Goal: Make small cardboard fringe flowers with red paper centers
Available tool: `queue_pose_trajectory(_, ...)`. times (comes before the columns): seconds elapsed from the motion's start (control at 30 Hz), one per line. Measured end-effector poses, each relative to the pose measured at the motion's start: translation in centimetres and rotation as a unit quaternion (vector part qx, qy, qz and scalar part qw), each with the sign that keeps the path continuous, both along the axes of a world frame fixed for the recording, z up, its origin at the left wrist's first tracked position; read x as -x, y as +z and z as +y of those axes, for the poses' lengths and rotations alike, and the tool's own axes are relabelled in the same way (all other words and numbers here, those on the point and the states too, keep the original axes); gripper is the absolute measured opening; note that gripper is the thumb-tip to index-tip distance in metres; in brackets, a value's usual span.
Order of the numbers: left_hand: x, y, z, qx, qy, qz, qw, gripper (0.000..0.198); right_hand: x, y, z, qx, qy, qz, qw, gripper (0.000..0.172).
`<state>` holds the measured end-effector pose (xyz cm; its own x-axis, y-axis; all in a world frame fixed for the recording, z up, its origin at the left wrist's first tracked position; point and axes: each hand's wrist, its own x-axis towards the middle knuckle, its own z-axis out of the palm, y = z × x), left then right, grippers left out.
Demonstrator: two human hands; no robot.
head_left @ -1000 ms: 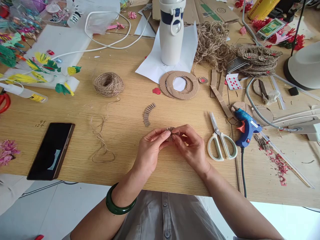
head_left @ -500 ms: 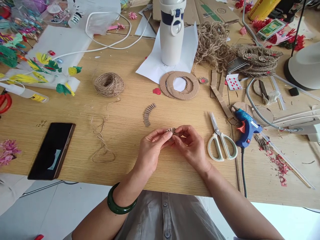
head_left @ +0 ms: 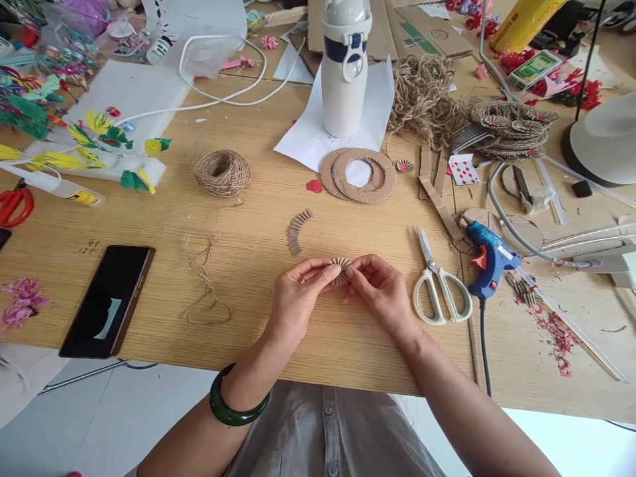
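A small round rosette of corrugated cardboard (head_left: 340, 266), with ridges fanning from its middle, is pinched between both my hands above the table. My left hand (head_left: 299, 291) grips its left side, thumb on the face. At the right edge, my right hand (head_left: 380, 291) has thumb and fingertips closed on it. Just beyond the hands lies a curved strip of corrugated cardboard (head_left: 299, 230). White-handled scissors (head_left: 437, 281) rest to the right of my right hand. Further back are two overlapping cardboard rings (head_left: 342, 175) and a finished-looking rosette with a red centre (head_left: 405, 165).
A blue glue gun (head_left: 489, 258) with its cord lies right of the scissors. A white bottle (head_left: 344, 86) stands on paper at the back. Left are a twine ball (head_left: 223, 172), a loose twine strand (head_left: 203, 281) and a phone (head_left: 106, 301). Tangled twine (head_left: 422, 99) sits behind.
The rosette has tipped so that more of its ridged face shows toward me. Both hands still pinch it, with small shifts of the fingers. The camera view has shifted slightly.
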<state>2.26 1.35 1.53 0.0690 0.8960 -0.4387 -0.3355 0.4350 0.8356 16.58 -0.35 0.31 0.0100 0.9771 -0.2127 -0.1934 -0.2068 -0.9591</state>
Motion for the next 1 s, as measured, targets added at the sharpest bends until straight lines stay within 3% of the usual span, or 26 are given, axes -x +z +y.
queue_pose_trajectory(0.33,0.23,-0.32,0.23,0.027,0.002,-0.012,1.000,0.021,0.01,-0.23,0.00,-0.002,0.013,-0.022,1.000,0.035)
queue_pose_trajectory(0.53,-0.39,-0.27,0.17,0.022,0.024,-0.028,0.999,0.021,0.00,-0.51,-0.23,-0.054,-0.012,-0.001,0.998,0.035)
queue_pose_trajectory(0.73,-0.53,-0.01,0.16,0.011,0.049,-0.012,0.999,0.023,-0.03,0.11,-0.67,-0.137,0.006,-0.135,0.981,0.021)
queue_pose_trajectory(1.0,-0.58,0.07,-0.02,0.020,0.034,-0.035,0.999,0.020,0.06,-0.32,-0.79,-0.163,-0.001,-0.182,0.970,0.013)
